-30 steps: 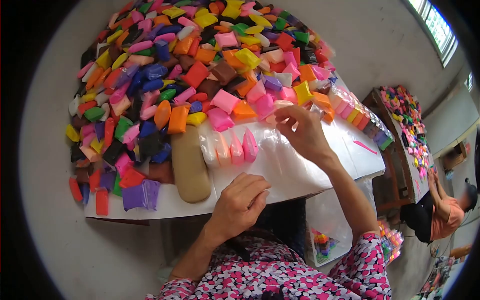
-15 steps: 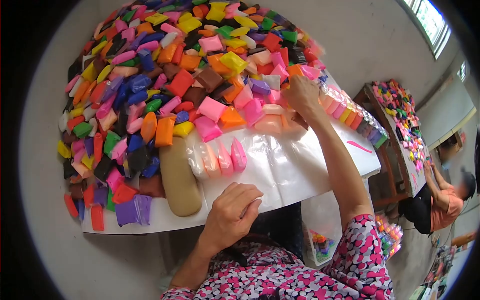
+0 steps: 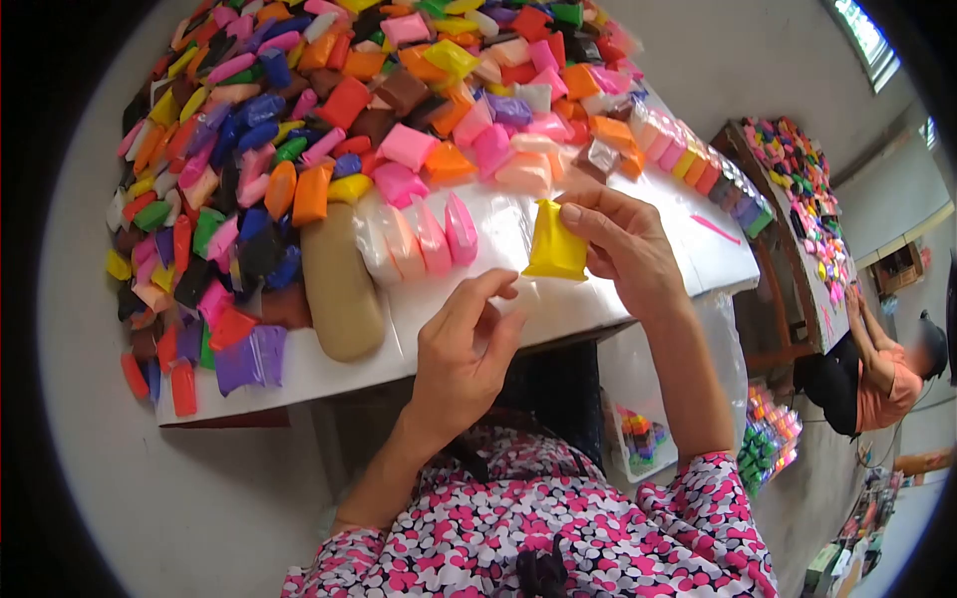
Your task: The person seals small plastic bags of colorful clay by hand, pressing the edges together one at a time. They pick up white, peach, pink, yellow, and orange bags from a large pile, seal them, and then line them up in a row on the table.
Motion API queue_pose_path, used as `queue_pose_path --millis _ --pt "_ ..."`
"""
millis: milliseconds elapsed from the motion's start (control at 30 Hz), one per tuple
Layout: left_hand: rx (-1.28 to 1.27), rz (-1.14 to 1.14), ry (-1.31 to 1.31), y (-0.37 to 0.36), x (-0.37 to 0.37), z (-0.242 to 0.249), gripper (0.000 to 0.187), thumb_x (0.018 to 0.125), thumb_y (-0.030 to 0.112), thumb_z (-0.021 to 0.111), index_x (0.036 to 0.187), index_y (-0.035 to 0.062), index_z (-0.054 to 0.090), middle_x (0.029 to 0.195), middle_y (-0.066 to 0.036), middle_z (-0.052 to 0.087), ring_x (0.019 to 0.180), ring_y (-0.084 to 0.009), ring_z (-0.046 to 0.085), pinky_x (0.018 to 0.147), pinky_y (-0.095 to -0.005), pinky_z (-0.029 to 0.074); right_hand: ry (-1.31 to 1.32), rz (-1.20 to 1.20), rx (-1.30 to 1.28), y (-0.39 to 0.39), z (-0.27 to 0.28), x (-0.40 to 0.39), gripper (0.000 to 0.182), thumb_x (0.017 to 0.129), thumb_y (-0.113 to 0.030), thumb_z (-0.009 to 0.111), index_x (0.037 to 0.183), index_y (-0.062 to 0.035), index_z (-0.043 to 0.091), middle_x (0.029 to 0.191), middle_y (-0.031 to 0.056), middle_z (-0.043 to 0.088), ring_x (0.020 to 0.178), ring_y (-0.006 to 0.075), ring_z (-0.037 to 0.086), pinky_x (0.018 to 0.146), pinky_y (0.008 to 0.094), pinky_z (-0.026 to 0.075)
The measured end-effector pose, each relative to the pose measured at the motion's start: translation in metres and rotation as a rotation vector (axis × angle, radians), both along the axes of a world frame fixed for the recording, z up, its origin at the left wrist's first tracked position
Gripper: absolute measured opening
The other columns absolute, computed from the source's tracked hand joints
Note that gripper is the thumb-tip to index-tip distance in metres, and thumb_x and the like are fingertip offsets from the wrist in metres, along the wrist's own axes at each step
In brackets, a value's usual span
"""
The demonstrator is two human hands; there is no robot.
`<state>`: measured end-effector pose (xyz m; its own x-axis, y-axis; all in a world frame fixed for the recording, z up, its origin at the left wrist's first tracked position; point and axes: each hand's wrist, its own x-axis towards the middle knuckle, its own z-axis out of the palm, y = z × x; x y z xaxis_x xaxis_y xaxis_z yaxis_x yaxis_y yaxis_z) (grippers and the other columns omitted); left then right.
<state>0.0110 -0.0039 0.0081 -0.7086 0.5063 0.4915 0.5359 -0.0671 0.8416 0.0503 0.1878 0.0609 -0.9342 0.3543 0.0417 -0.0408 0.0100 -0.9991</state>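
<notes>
My right hand (image 3: 630, 244) is closed on a yellow clay packet (image 3: 554, 246), pinched at its right edge between thumb and fingers above the white table top (image 3: 419, 329). Left of the packet, my left hand (image 3: 464, 344) is empty, its thumb and index finger apart and pointing toward it without contact. Four-sided clear-wrapped packets in white, peach and pink (image 3: 429, 236) stand in a short row beyond my left hand. Beside that row lies a smooth tan-brown slab (image 3: 342, 289).
A large heap of coloured packets (image 3: 344, 105) covers the table's far and left side. A wrapped multicolour row (image 3: 703, 169) lies along the right edge. Below stands a white bin (image 3: 638, 444) holding coloured packs. At another table (image 3: 797, 239) a person in an orange shirt (image 3: 885, 377) works.
My right hand has come back from the heap toward me, bringing the yellow clay packet. My left hand has risen slightly and its curled fingers have opened. The view has shifted a little.
</notes>
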Motion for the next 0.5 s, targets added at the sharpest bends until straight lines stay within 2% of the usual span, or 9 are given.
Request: queue_pose_path --millis 67,167,200,300,400,500 --pt "-0.06 -0.007 0.01 0.003 0.006 0.002 0.027 0.09 0.005 0.066 0.115 -0.0003 0.058 0.089 -0.008 0.064 0.068 -0.013 0.059 0.063 -0.0258 0.049 -0.004 -0.003 -0.059 -0.01 -0.006 0.012 0.025 0.093 -0.026 0.067 0.102 -0.002 0.068 0.077 -0.0019 0.063 0.059 0.0007 0.048 0.051 0.0162 0.038" --pt "-0.072 -0.037 0.085 0.003 0.006 -0.001 0.027 0.088 0.007 0.066 0.111 -0.0023 0.056 0.093 -0.016 0.06 0.068 -0.0261 0.06 0.06 -0.0346 0.05 0.034 -0.009 -0.03 -0.019 -0.018 0.025 0.025 0.095 -0.024 0.063 0.103 -0.0007 0.067 0.079 -0.0015 0.064 0.061 0.0006 0.05 0.052 0.0161 0.039" --pt "-0.062 -0.013 0.133 0.004 0.007 -0.001 0.021 0.089 0.006 0.065 0.105 -0.0026 0.057 0.087 -0.015 0.06 0.068 -0.0278 0.061 0.059 -0.0364 0.049 0.049 -0.027 0.022 -0.022 -0.019 0.027 0.025 0.097 -0.023 0.061 0.104 0.001 0.067 0.077 -0.0014 0.063 0.06 0.0009 0.049 0.053 0.0165 0.04" --pt "-0.126 -0.023 0.33 0.001 0.004 -0.008 0.017 0.088 0.006 0.065 0.101 -0.0029 0.058 0.082 -0.014 0.06 0.068 -0.0277 0.061 0.059 -0.0373 0.048 0.077 -0.045 0.1 -0.021 -0.024 0.032 0.024 0.098 -0.021 0.059 0.103 0.0019 0.066 0.075 -0.0012 0.061 0.06 0.0014 0.049 0.052 0.0175 0.04" --pt "-0.113 -0.033 0.322 0.002 0.008 -0.004 0.01 0.088 0.005 0.063 0.095 -0.0031 0.061 0.077 -0.014 0.059 0.063 -0.0277 0.059 0.056 -0.0358 0.047 0.088 -0.085 0.182 -0.023 -0.027 0.034 0.023 0.098 -0.018 0.056 0.104 0.0026 0.066 0.074 -0.0013 0.059 0.059 0.002 0.048 0.052 0.0183 0.04" --pt "-0.136 -0.098 0.147 -0.003 0.01 0.001 0.01 0.092 0.005 0.06 0.097 -0.0041 0.061 0.076 -0.007 0.061 0.063 -0.0119 0.055 0.056 -0.0272 0.042 0.071 -0.079 0.108 -0.023 -0.023 0.038 0.023 0.099 -0.016 0.055 0.104 0.0035 0.065 0.073 -0.0011 0.058 0.059 0.0024 0.048 0.052 0.0187 0.04"
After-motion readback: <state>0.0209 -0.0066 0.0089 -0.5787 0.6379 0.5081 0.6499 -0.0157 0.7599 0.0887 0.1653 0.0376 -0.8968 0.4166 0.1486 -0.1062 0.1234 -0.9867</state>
